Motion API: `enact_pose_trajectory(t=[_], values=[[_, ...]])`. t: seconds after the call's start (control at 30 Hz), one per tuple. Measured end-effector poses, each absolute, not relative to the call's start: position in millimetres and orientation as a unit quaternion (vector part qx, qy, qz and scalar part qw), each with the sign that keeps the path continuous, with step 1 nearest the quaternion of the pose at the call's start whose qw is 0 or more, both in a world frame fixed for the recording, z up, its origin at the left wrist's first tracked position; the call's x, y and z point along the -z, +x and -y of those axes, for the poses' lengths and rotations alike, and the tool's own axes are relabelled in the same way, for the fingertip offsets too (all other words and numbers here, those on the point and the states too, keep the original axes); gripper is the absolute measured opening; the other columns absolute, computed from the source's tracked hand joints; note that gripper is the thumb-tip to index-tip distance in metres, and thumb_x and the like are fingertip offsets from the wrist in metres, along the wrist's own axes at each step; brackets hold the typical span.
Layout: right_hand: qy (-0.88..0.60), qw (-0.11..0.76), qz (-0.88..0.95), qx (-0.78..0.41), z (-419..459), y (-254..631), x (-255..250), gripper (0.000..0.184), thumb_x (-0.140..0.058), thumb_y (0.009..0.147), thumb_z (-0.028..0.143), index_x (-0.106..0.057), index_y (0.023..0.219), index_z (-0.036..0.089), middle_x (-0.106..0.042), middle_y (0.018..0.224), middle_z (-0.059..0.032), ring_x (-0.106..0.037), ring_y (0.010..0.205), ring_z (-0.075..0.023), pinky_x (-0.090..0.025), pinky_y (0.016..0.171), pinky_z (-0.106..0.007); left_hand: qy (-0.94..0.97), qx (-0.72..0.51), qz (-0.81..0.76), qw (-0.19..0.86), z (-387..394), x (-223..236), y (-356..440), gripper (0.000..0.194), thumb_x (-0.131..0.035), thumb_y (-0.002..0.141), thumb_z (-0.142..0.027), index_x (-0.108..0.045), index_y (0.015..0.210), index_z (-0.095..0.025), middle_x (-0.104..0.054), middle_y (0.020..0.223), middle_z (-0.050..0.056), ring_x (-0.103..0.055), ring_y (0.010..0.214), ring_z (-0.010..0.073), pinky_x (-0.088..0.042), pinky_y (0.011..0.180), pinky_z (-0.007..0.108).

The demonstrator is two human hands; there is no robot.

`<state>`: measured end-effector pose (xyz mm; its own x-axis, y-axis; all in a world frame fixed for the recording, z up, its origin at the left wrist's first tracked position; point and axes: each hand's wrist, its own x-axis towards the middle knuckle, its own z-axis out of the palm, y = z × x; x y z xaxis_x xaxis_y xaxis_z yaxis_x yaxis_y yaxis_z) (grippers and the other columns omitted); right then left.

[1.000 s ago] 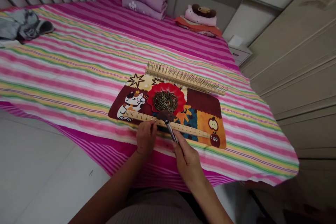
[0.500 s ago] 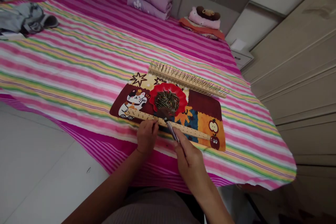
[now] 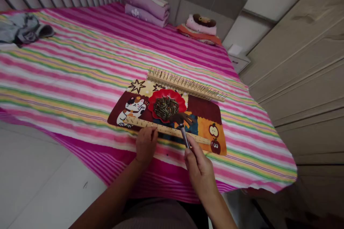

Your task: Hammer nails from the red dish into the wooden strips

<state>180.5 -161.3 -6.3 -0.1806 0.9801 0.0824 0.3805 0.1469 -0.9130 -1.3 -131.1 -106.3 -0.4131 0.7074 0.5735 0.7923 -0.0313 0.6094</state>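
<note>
My right hand [image 3: 200, 164] is wrapped round the handle of a claw hammer [image 3: 184, 134]. Its dark head is raised over the mat, just right of a red scalloped bowl [image 3: 182, 103] full of loose nails [image 3: 166, 108]. Along the near side of the mat lies a narrow wooden strip [image 3: 172, 130] with rows of dark dots; a few nails stand in its left end. My left hand [image 3: 146, 145] is closed at the strip's near edge, thumb and fingertips pinched on what looks like a nail, mostly hidden by the fingers.
Behind the bowl, a second wooden strip [image 3: 185, 86] bristles with upright nails. A patterned mat [image 3: 204, 109] lies under the bowl on the striped bed [image 3: 94, 75]. Folded bedding [image 3: 146, 5] sits at the back, grey clothing [image 3: 24, 30] at far left. A wooden wardrobe [image 3: 303, 61] stands right.
The hammer has lifted off the strip and swung right, its head now apart from the wood. My left hand stays pinched at the strip. The whole view has shifted slightly.
</note>
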Motion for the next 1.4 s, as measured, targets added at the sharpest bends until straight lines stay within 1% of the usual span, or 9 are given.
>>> enact_pose_trajectory(t=[0.1, 0.23, 0.4, 0.6, 0.8, 0.97, 1.1, 1.23, 1.4], values=[[-0.576, 0.431, 0.524, -0.457, 161.9, 198.1, 23.0, 0.047, -0.054, 0.086, 0.043, -0.058, 0.127, 0.021, -0.055, 0.061, 0.0037, -0.047, 0.046, -0.0086, -0.038, 0.041, -0.02, -0.55, 0.468, 0.691, 0.042, 131.0, 104.6, -3.9, 0.016, -0.048, 0.089, -0.026, -0.06, 0.083, -0.018, -0.063, 0.076, 0.005, -0.056, 0.076, 0.0188, -0.044, 0.075, 0.031], [-0.609, 0.526, 0.313, -0.505, 147.5, 222.5, 43.4, 0.059, -0.07, 0.07, 0.043, -0.053, 0.124, 0.025, -0.045, 0.056, 0.0101, -0.036, 0.039, -0.0047, -0.029, 0.035, -0.017, -0.543, 0.461, 0.702, 0.006, 128.9, 103.1, -7.9, 0.017, -0.048, 0.088, -0.029, -0.06, 0.081, -0.02, -0.063, 0.075, 0.004, -0.058, 0.076, 0.0189, -0.045, 0.075, 0.031], [-0.586, 0.592, 0.199, -0.517, 124.4, 253.5, 53.0, 0.039, -0.076, 0.056, 0.032, -0.055, 0.087, 0.023, -0.042, 0.052, 0.0124, -0.03, 0.035, -0.0015, -0.024, 0.031, -0.013, -0.536, 0.454, 0.712, -0.007, 127.2, 100.6, -12.3, 0.019, -0.047, 0.087, -0.032, -0.06, 0.08, -0.02, -0.065, 0.078, 0.005, -0.059, 0.077, 0.0194, -0.045, 0.076, 0.032], [-0.568, 0.562, 0.183, -0.573, 118.9, 252.7, 59.8, 0.049, -0.079, 0.051, 0.033, -0.054, 0.092, 0.023, -0.041, 0.05, 0.0135, -0.027, 0.034, -0.0011, -0.021, 0.029, -0.012, -0.533, 0.442, 0.721, -0.013, 127.6, 92.9, -21.4, 0.021, -0.048, 0.086, -0.034, -0.061, 0.078, -0.02, -0.064, 0.076, 0.005, -0.059, 0.077, 0.0189, -0.045, 0.076, 0.03], [-0.553, 0.519, 0.198, -0.621, 119.4, 217.8, 67.5, 0.041, -0.078, 0.056, 0.037, -0.046, 0.075, 0.021, -0.043, 0.051, 0.0123, -0.029, 0.034, -0.0007, -0.023, 0.028, -0.012, -0.487, 0.42, 0.765, -0.048, 128.7, 87.0, -45.2, 0.021, -0.051, 0.082, -0.037, -0.064, 0.083, -0.02, -0.066, 0.08, 0.004, -0.061, 0.079, 0.0194, -0.045, 0.073, 0.029], [-0.55, 0.491, 0.193, -0.647, 119.3, 195.3, 65.7, 0.04, -0.076, 0.058, 0.036, -0.046, 0.081, 0.023, -0.043, 0.051, 0.0129, -0.029, 0.034, -0.0015, -0.022, 0.028, -0.012, -0.444, 0.407, 0.797, -0.05, 129.5, 85.1, -66.3, 0.024, -0.052, 0.08, -0.04, -0.065, 0.087, -0.021, -0.067, 0.086, 0.005, -0.061, 0.079, 0.0196, -0.045, 0.069, 0.029], [-0.557, 0.517, 0.196, -0.619, 115.2, 203.1, 65.3, 0.04, -0.076, 0.057, 0.036, -0.048, 0.082, 0.023, -0.044, 0.052, 0.0126, -0.03, 0.035, -0.0017, -0.023, 0.029, -0.013, -0.445, 0.41, 0.795, -0.04, 136.2, 78.9, -68.5, 0.024, -0.054, 0.08, -0.042, -0.063, 0.086, -0.02, -0.064, 0.077, 0.002, -0.059, 0.07, 0.0172, -0.044, 0.063, 0.028], [-0.562, 0.559, 0.203, -0.575, 103.7, 228.9, 66.1, 0.039, -0.077, 0.056, 0.036, -0.05, 0.08, 0.021, -0.044, 0.053, 0.0116, -0.031, 0.036, -0.0014, -0.023, 0.03, -0.013, -0.495, 0.437, 0.751, 0.029, 146.2, 68.7, -54.3, 0.019, -0.054, 0.083, -0.038, -0.061, 0.085, -0.02, -0.06, 0.072, 0.001, -0.056, 0.063, 0.0143, -0.043, 0.059, 0.025], [-0.537, 0.578, 0.179, -0.588, 91.9, 247.3, 63.5, 0.046, -0.078, 0.055, 0.032, -0.051, 0.091, 0.022, -0.042, 0.053, 0.0124, -0.03, 0.036, -0.0011, -0.022, 0.031, -0.012, -0.599, 0.456, 0.658, 0.035, 133.3, 51.4, -31.5, 0.013, -0.051, 0.086, -0.03, -0.06, 0.089, -0.02, -0.063, 0.078, 0.003, -0.059, 0.072, 0.0149, -0.046, 0.068, 0.026]])
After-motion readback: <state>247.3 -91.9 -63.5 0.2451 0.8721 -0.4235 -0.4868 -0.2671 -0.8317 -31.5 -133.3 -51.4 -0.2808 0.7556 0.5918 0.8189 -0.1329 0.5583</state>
